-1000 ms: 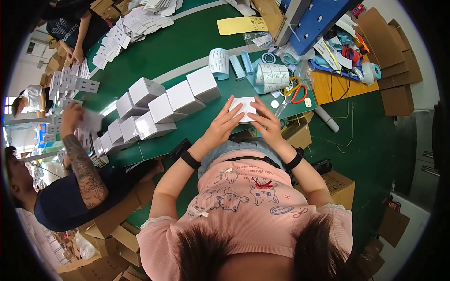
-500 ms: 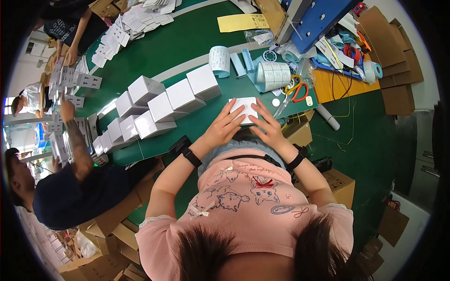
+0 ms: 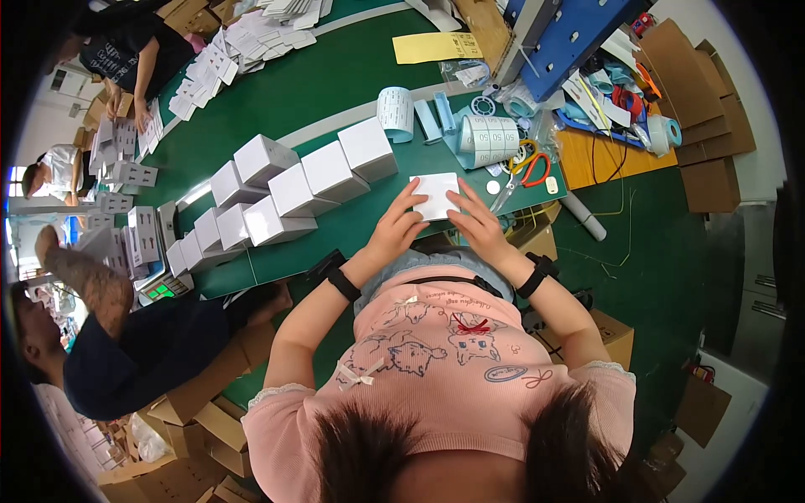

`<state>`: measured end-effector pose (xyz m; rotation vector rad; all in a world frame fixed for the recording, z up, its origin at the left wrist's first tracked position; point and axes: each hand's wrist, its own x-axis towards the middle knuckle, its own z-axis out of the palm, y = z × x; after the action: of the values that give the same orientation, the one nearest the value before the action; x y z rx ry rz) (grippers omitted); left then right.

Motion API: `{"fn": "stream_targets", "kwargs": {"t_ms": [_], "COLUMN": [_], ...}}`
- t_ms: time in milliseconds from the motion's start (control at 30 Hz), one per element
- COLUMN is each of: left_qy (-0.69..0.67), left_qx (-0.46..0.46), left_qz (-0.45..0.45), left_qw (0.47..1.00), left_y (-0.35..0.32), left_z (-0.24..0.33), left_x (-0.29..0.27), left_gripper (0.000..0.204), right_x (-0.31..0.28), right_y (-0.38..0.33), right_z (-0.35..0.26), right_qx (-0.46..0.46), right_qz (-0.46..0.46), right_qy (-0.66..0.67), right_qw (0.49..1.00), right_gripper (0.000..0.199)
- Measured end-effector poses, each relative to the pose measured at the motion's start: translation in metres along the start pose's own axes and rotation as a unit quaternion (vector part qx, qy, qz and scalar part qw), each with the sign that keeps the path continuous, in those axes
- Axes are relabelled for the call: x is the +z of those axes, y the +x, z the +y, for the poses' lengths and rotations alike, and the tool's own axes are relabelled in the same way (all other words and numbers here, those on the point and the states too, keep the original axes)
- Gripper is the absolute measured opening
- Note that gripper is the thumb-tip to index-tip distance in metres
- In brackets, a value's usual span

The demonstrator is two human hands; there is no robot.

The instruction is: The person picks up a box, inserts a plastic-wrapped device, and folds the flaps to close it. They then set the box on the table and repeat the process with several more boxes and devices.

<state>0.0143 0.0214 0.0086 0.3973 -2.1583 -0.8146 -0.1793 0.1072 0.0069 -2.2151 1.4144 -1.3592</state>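
A small white box (image 3: pixel 436 196) is at the front edge of the green table. My left hand (image 3: pixel 399 223) grips its left side, fingertips on the top near the edge. From the right, my right hand (image 3: pixel 481 221) holds it the same way, so the plain top shows between the two hands. Just right of the box lie scissors with orange handles (image 3: pixel 535 170) and another pair with yellow handles (image 3: pixel 521 157). Several closed white boxes (image 3: pixel 366 149) stand in staggered rows to the left.
Rolls of labels (image 3: pixel 488 141) and blue-backed strips lie beyond my hands. A blue tray of odds and ends (image 3: pixel 608 126) stands at the right by a blue metal post (image 3: pixel 579 42). At left, a co-worker (image 3: pixel 151 360) sits beside a scale (image 3: pixel 159 289); white cards (image 3: pixel 205 80) are heaped farther back.
My fingers have drawn apart from the middle of the box top toward its sides. The co-worker's arm at left has pulled back from the stacked cards, uncovering the scale's lit display.
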Motion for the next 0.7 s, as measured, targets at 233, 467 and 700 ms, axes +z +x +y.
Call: {"fn": "stream_targets", "kwargs": {"t_ms": [233, 467, 700], "left_qy": [0.059, 0.061, -0.075], "left_qx": [0.110, 0.077, -0.122], "left_qz": [0.027, 0.054, 0.071], "left_qw": [0.992, 0.994, 0.987], "left_y": [-0.008, -0.004, 0.005], "left_z": [-0.021, -0.010, 0.021], "left_x": [0.009, 0.013, -0.019], "left_gripper": [0.021, 0.020, 0.015], "right_x": [0.005, 0.043, 0.038], "right_y": [0.001, -0.006, 0.009], "right_z": [0.005, 0.025, 0.022], "right_qx": [0.008, 0.219, 0.318], "right_qz": [0.013, 0.066, -0.004], "right_qy": [0.037, 0.222, 0.233], "right_qw": [0.999, 0.948, 0.919], "right_gripper": [0.029, 0.075, 0.091]}}
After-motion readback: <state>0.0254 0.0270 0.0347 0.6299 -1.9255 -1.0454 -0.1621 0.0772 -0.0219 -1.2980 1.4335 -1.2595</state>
